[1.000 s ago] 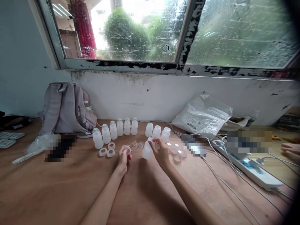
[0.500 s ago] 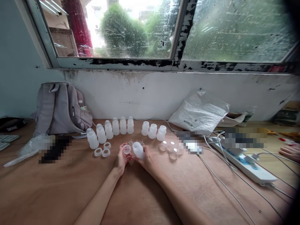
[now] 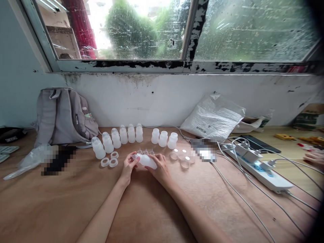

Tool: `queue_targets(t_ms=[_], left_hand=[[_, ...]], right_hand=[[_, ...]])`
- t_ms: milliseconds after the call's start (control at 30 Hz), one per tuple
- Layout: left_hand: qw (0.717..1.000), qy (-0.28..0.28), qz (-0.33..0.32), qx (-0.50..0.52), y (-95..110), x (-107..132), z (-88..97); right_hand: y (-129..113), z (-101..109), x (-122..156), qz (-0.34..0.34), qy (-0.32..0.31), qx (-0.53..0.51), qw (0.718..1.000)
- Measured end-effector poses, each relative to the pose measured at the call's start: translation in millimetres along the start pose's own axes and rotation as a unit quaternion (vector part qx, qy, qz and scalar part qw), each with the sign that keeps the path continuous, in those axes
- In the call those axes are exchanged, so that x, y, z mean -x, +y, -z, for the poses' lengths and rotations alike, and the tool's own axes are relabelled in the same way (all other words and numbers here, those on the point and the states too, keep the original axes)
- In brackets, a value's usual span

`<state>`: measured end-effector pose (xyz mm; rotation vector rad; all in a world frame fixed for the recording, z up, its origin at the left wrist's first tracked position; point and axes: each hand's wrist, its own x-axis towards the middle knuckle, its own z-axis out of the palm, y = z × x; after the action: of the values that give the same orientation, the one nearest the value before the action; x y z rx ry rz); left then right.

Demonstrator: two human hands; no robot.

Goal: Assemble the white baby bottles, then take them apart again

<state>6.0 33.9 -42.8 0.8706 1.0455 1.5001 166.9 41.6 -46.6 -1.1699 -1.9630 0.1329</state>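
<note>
My right hand (image 3: 161,167) is closed around a frosted white baby bottle (image 3: 148,161), tilted on its side with its mouth to the left. At that mouth, my left hand (image 3: 128,166) pinches a clear bottle nipple (image 3: 136,157) in a collar; whether it is seated on the neck I cannot tell. Just behind the hands, several clear nipples (image 3: 145,152) stand on the table. Left of them lie three white collar rings (image 3: 113,162). Three bottles without tops (image 3: 163,138) stand behind on the right, and several capped bottles (image 3: 115,138) form a curved row behind on the left.
Clear round caps (image 3: 184,164) lie to the right, near a blurred device (image 3: 204,150). Beyond are a power strip (image 3: 263,175) with cables, a plastic mailer (image 3: 214,116) and another person's hand (image 3: 314,157). A grey backpack (image 3: 62,116) and plastic bag (image 3: 35,160) occupy the left.
The bottle has tipped from nearly upright to lying sideways, and its mouth has met the nipple in my left hand. Both hands have come closer together. The view has shifted slightly.
</note>
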Motion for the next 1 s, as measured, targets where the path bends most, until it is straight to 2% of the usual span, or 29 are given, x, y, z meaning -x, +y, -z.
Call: queue_targets(t_ms=[133, 233, 333, 433, 633, 700, 767, 867, 1000], left_hand=[[0.999, -0.019, 0.039, 0.019, 4, -3, 4.1], [0.997, -0.025, 0.054, 0.039, 7, -3, 6.2], [0.998, -0.026, 0.051, 0.034, 8, -3, 7.4], [0.998, -0.034, 0.044, -0.003, 6, -2, 7.8], [0.993, -0.041, 0.034, -0.101, 5, 0, 6.5], [0.994, -0.024, 0.021, -0.100, 6, 1, 5.7], [0.997, -0.006, 0.005, -0.076, 8, 2, 5.2], [1.000, -0.012, 0.008, 0.008, 12, 2, 5.3], [0.990, -0.045, 0.050, 0.123, 14, 1, 5.5]], right_hand=[[-5, 1, 0, -0.036, 0.001, -0.104, 0.994], [-9, 4, -1, -0.090, -0.028, -0.174, 0.980], [-9, 9, -2, -0.112, -0.063, -0.203, 0.971], [-8, 13, -4, -0.094, -0.065, -0.215, 0.970], [-15, 17, 0, -0.010, -0.044, -0.178, 0.983], [-18, 17, 1, -0.015, -0.044, -0.185, 0.982], [-20, 15, 2, -0.049, -0.042, -0.213, 0.975], [-21, 12, 1, -0.148, -0.049, -0.288, 0.945], [-19, 7, -2, -0.268, -0.097, -0.407, 0.868]])
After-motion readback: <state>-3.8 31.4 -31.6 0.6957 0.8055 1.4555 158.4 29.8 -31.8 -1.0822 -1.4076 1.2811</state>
